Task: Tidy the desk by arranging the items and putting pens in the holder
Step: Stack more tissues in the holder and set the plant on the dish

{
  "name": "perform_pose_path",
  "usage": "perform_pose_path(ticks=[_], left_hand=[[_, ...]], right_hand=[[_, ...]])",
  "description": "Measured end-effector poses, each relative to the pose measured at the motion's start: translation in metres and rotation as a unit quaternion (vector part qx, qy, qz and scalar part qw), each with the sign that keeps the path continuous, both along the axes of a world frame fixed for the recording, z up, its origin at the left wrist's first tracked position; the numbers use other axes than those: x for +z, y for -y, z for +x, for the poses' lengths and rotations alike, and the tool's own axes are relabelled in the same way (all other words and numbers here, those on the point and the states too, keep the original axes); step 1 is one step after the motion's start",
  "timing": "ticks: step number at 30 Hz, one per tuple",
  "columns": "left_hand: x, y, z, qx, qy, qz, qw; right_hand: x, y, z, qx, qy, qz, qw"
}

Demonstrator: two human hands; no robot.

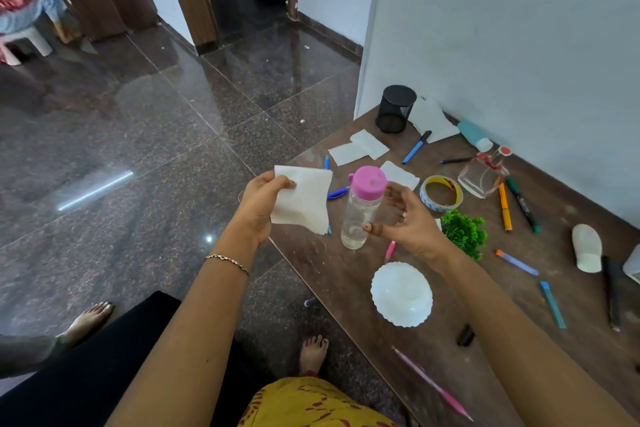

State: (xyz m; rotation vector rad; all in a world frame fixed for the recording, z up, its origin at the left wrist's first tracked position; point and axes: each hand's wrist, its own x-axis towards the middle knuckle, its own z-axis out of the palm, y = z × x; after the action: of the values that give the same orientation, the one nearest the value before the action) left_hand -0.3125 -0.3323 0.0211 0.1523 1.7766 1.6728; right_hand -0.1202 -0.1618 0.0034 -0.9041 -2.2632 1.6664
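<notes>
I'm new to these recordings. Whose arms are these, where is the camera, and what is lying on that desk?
There is no machine here. The arms belong to a person wearing one wide-angle camera on the head, so you look forward and down as they do. The left hand pinches a white paper sheet. The right hand has its fingers round a clear bottle with a pink cap. The brown surface is the desk. On it lie loose pens, such as a blue pen and an orange pen, paper pieces, a tape roll, a white bowl, a green sprig and a glass bottle. The black mesh holder stands at the far corner, and no pen sticks out of it.
</notes>
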Motion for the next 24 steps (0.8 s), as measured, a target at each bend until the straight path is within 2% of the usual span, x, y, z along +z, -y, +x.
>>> perform_pose_path(ticks=[5,11,16,24], left_hand=[[0.064,-0.028,0.009,-0.006,-0.036,0.094,0.995],[0.129,-0.070,0.040,-0.045,-0.083,0.165,0.982],[0.149,-0.108,0.085,-0.159,-0.064,0.200,0.965],[0.135,-0.151,0.159,-0.313,-0.031,0.201,0.928]], right_hand=[[0.044,-0.011,0.010,-0.045,-0.117,-0.013,0.992],[0.100,-0.023,0.024,-0.147,-0.237,0.004,0.960],[0.124,-0.045,0.046,-0.207,-0.262,0.061,0.941],[0.139,-0.065,0.122,-0.233,-0.267,0.015,0.935]])
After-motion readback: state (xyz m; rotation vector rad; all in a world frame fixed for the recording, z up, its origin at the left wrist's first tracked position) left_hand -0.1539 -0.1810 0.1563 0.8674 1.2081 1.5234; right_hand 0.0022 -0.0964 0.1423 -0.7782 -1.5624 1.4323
